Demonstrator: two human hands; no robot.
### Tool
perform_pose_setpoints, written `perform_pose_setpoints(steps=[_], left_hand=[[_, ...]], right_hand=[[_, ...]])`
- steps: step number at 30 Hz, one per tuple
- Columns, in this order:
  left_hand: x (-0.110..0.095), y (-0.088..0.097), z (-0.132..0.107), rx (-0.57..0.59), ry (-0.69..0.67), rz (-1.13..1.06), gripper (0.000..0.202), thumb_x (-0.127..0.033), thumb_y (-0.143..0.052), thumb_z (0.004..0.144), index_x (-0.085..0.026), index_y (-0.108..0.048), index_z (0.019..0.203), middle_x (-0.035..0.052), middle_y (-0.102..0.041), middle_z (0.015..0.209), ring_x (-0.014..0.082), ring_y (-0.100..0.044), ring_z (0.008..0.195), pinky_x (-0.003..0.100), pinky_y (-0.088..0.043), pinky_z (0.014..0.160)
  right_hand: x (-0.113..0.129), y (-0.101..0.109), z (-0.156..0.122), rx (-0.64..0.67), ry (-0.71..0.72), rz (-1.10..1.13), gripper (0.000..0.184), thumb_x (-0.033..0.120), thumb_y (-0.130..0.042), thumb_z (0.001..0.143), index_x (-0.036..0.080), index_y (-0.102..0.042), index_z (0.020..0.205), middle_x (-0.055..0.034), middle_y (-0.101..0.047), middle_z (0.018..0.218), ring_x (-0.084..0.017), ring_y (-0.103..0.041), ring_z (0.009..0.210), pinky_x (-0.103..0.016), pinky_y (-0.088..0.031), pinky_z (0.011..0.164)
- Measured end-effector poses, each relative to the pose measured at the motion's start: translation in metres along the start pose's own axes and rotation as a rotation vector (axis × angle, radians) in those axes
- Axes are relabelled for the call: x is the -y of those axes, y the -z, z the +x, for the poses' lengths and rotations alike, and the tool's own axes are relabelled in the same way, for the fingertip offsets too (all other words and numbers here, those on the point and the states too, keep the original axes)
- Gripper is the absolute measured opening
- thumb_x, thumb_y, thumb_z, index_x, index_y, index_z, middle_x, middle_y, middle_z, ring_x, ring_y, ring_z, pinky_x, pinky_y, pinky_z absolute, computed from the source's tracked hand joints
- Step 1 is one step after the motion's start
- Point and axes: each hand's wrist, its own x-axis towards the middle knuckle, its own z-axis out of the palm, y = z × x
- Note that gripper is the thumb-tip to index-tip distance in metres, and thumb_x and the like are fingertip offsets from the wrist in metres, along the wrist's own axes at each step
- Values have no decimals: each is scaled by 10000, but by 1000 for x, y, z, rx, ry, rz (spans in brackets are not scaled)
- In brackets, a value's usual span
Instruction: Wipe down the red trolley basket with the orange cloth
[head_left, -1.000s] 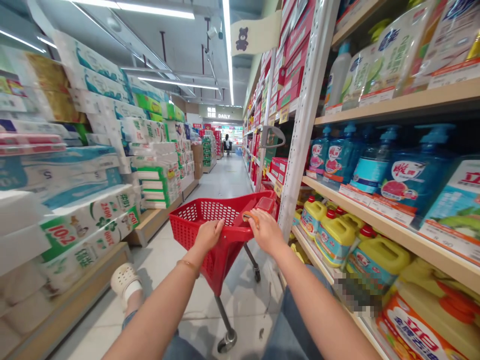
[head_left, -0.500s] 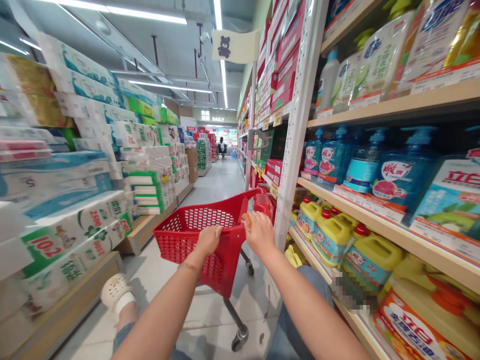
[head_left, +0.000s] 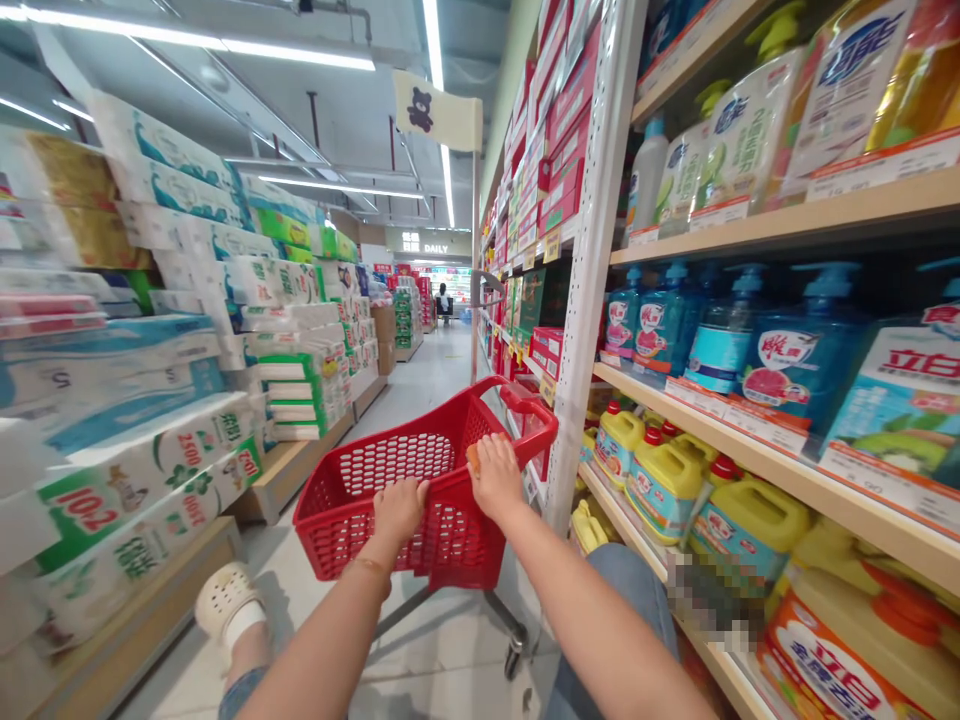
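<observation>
Gripping the rim of a red plastic mesh wheeled basket (head_left: 337,520), the left hand (head_left: 400,510) and right hand (head_left: 495,477) clench it just ahead of the body. A swerve rightward could clip the white perforated metal shelf upright (head_left: 592,250) or the yellow plastic jugs (head_left: 660,470).

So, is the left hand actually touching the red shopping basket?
Touching. The head view shows the left hand closed over the top edge of the red shopping basket, with no gap between them.
</observation>
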Motion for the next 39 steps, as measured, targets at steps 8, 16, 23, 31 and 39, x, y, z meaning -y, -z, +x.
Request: perform_pose_setpoints(steps=[8, 16, 23, 31, 39], left_hand=[[37, 14, -41, 114, 77, 53, 467, -460, -198, 950, -181, -573, 960, 129, -669, 990, 263, -608, 969, 414, -418, 786], [19, 7, -75, 105, 88, 112, 474, -411, -141, 965, -167, -546, 990, 112, -677, 931, 240, -644, 874, 343, -424, 702], [27, 6, -83, 105, -137, 60, 571, -456, -149, 959, -162, -620, 826, 116, -699, 813, 230, -647, 820, 354, -393, 781], [39, 1, -97, 26, -476, -165, 430, -417, -197, 967, -212, -566, 885, 42, -642, 904, 185, -559, 852, 339, -374, 802], [17, -5, -97, 7, -443, -82, 444, -449, -197, 964, -202, -555, 877, 53, -621, 917, 204, -519, 861, 359, -337, 779]], right_hand=[[-4, -24, -6, 65, 82, 122, 437, 349, -391, 950, 137, -506, 1314, -93, -498, 1373, -219, -330, 1343, -405, -176, 1141], [43, -48, -31, 135, 145, 252, 470, 406, -390, 952, 186, -447, 1363, -63, -474, 1398, -200, -291, 1363, -405, -173, 1147], [30, -44, -29, 156, 9, 212, 435, 364, -394, 955, 160, -483, 1329, -101, -470, 1394, -231, -285, 1366, -457, -171, 1140], [25, -30, -48, 241, 234, 299, 423, 380, -399, 962, 243, -432, 1361, -39, -502, 1370, -188, -311, 1353, -454, -180, 1138], [37, -22, -66, 168, 94, 271, 408, 357, -450, 938, 187, -495, 1307, -74, -529, 1332, -218, -305, 1351, -459, -201, 1136]])
